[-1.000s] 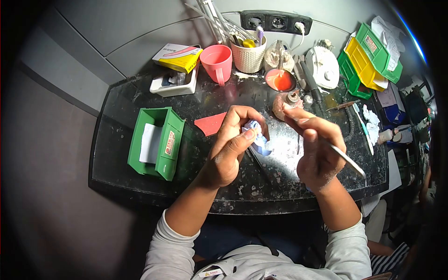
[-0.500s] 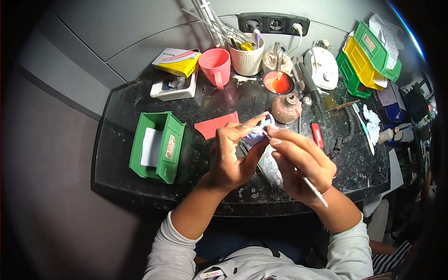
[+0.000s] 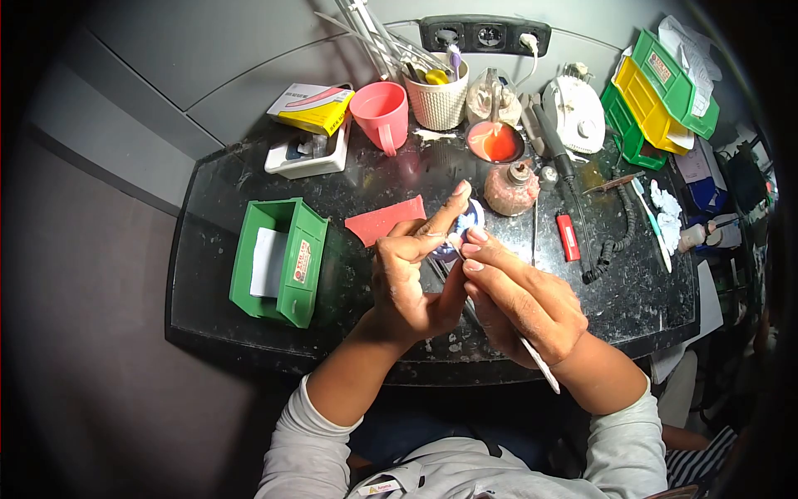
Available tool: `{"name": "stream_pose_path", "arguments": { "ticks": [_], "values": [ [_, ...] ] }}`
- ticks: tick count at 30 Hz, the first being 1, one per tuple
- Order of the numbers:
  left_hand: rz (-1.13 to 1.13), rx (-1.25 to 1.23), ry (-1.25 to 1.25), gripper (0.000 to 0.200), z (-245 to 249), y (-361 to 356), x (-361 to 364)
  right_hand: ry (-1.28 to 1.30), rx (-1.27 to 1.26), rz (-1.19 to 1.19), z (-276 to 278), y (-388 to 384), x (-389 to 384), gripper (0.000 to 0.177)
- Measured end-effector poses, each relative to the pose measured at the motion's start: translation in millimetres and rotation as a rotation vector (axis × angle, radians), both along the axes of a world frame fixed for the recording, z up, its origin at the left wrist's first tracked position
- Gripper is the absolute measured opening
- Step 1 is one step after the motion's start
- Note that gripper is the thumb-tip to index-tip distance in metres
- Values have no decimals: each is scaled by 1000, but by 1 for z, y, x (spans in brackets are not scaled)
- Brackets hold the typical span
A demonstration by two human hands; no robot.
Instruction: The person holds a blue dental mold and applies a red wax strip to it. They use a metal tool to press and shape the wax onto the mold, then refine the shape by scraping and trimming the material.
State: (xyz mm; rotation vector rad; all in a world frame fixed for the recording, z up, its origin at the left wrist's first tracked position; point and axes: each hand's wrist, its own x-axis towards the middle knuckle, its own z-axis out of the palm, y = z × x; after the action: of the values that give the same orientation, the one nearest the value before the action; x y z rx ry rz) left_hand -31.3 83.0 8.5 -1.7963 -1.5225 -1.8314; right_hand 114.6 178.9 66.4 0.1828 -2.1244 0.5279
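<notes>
Above the middle of the dark worktop, my left hand (image 3: 407,287) holds a small blue-and-white piece (image 3: 474,214) between thumb and fingers. Its exact kind is hard to make out, as the fingers cover much of it. My right hand (image 3: 532,308) pinches a thin tool with a white handle (image 3: 542,366) like a pen. The handle's end sticks out below the palm, and the tip meets the piece near my left fingertips. Just beyond my left hand lies a flat pink sheet (image 3: 385,221). A dark, slim instrument on the worktop is partly hidden under my hands.
Left stands a green bin (image 3: 305,287) with paper inside. Behind are a pink mug (image 3: 381,108), a woven pot (image 3: 438,104), a dish (image 3: 476,135) of red liquid and a round glass jar (image 3: 510,193). Rightward lie a red lighter (image 3: 567,238), a corded handpiece (image 3: 555,143) and a toothbrush (image 3: 652,223).
Both hands have shifted slightly left, the right one more. The blue-and-white piece is turned differently, and my left index finger now points up higher. The tool stays in my right hand.
</notes>
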Motion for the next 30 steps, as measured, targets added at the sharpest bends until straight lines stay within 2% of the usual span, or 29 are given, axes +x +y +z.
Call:
{"name": "stream_pose_path", "arguments": {
  "ticks": [4,6,9,11,12,14,19,21,25,27,30],
  "values": [
    [26,-19,27,42,4,0,0,-3,-2,19,-2,0,0,29],
    [73,32,110,32,4,1,-3,0,-1,28,-3,1,-1,29],
    [144,-32,119,35,22,-4,6,19,11,34,-5,1,-3,28],
    [148,-55,110,37,15,-5,4,18,15,36,-5,2,-3,27],
    [152,-78,103,44,11,-5,3,17,16,37,-5,2,-3,27],
    [125,-37,91,37,8,-2,2,16,28,30,-5,3,-4,27],
    [111,-4,123,40,16,-3,3,17,46,22,-5,3,-5,25],
    [124,-65,42,39,20,-5,6,21,48,17,-5,2,-4,25],
    [164,-102,94,38,12,-8,3,7,43,18,-4,2,-3,23],
    [41,-173,-82,41,8,-10,4,11,46,20,-4,2,-4,23],
    [-12,-137,-134,40,8,-7,5,31,49,15,-4,2,-5,23]
  ]
}}
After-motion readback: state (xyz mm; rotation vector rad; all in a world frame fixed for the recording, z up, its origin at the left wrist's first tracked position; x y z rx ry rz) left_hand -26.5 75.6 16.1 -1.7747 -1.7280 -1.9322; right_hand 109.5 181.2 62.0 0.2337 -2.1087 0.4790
